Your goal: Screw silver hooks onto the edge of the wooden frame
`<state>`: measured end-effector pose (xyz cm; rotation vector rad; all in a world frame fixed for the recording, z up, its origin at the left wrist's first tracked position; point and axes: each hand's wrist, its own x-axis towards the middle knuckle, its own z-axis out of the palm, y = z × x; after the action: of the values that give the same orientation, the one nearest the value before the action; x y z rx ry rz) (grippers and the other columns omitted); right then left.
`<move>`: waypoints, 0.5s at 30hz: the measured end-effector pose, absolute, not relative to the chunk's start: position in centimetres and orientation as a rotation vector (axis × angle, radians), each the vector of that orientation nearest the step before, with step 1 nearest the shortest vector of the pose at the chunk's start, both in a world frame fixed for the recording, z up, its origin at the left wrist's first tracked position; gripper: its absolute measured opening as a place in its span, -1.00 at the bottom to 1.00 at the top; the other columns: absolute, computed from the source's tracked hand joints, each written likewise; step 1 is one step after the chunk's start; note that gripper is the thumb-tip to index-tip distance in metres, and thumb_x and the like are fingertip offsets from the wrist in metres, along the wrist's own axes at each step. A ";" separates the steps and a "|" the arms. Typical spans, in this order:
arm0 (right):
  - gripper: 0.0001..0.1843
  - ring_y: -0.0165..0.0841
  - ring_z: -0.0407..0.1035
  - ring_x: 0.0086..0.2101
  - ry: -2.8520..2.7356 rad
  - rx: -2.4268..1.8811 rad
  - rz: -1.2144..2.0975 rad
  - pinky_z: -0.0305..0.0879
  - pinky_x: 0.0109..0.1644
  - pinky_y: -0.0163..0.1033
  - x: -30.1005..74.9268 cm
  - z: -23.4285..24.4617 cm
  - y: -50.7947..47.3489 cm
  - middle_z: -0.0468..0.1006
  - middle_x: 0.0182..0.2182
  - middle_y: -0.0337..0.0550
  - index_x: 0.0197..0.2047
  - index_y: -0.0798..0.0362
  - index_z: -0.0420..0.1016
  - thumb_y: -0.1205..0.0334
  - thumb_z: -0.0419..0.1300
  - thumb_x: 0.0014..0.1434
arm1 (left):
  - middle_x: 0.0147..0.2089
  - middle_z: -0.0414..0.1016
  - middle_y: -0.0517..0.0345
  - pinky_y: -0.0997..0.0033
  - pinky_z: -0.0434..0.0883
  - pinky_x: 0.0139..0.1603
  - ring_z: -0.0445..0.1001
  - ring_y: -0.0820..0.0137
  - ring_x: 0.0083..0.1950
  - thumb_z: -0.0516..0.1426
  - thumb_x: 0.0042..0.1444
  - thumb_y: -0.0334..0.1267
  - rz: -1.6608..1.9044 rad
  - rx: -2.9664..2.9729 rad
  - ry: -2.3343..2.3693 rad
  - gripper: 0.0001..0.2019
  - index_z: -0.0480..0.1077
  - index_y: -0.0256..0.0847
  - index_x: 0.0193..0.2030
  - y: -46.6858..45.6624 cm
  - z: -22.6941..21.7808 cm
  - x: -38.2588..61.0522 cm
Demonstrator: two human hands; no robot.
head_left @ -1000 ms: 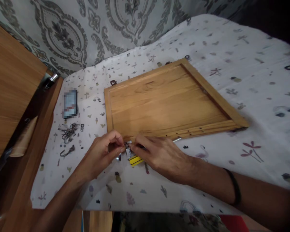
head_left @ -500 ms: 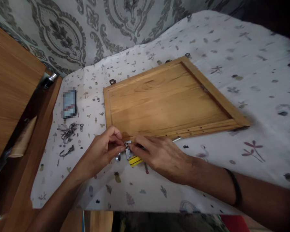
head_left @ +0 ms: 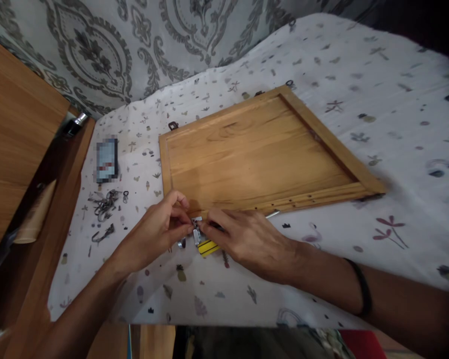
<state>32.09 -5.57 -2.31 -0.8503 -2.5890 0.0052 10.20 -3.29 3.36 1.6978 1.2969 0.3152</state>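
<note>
A silver metal fitting [head_left: 197, 236], which looks like a hinge, is at the near edge of the wooden panel [head_left: 243, 154]. My left hand [head_left: 159, 229] is closed, thumb and fingertips pinched at the fitting's upper end. From the other side, my right hand [head_left: 250, 239] touches the same fitting with its fingertips. Tucked under that right palm is a screwdriver [head_left: 208, 248]; its yellow, black-striped handle sticks out at the left and its shaft at the right. Whatever lies between the fingertips is too small to make out. A curved shiny metal piece [head_left: 182, 243] rests beside the fitting.
Loose metal parts lie in a pile [head_left: 107, 203] on the patterned white cloth [head_left: 202, 294], with a single metal piece [head_left: 103, 233] below it. Farther back is a blurred phone [head_left: 107, 159]. At the left, a tube [head_left: 35, 214] sits by a wooden board [head_left: 18, 129].
The whole view has shifted very slightly. Both hands keep their places at the metal fitting, and the panel has not moved on the cloth.
</note>
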 end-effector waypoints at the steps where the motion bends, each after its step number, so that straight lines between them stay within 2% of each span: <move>1: -0.77 -0.33 0.41 -0.40 -2.592 -0.848 0.007 0.00 -0.49 -0.23 32.1 -2.3 -5.6 0.56 -0.24 -0.09 -0.06 0.17 0.50 0.53 0.21 0.22 | -0.35 0.55 0.26 0.44 0.33 -0.34 0.51 0.37 -0.31 0.20 0.16 -0.23 0.313 1.697 1.292 -0.74 0.20 -0.09 -0.09 -3.2 3.4 10.2; 7: -0.77 -0.32 0.41 -0.40 -2.603 -0.866 0.020 -0.02 -0.50 -0.21 32.1 -2.1 -5.5 0.57 -0.24 -0.09 -0.06 0.16 0.53 0.52 0.24 0.20 | -0.39 0.52 0.28 0.47 0.29 -0.42 0.48 0.39 -0.36 0.19 0.14 -0.23 0.271 1.661 1.271 -0.74 0.21 -0.10 -0.08 -2.9 3.5 10.5; 15: -0.75 -0.29 0.45 -0.42 -2.584 -0.857 -0.013 -0.01 -0.54 -0.20 32.1 -2.4 -5.5 0.56 -0.25 -0.10 -0.06 0.17 0.53 0.52 0.27 0.17 | -0.41 0.48 0.31 0.48 0.29 -0.40 0.44 0.42 -0.38 0.22 0.11 -0.20 0.197 1.560 1.241 -0.68 0.22 -0.12 -0.05 -2.1 3.6 10.6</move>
<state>32.11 -5.51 -2.44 -0.8566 -2.5838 -0.0134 10.59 -2.10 3.57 1.5601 1.2415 0.1967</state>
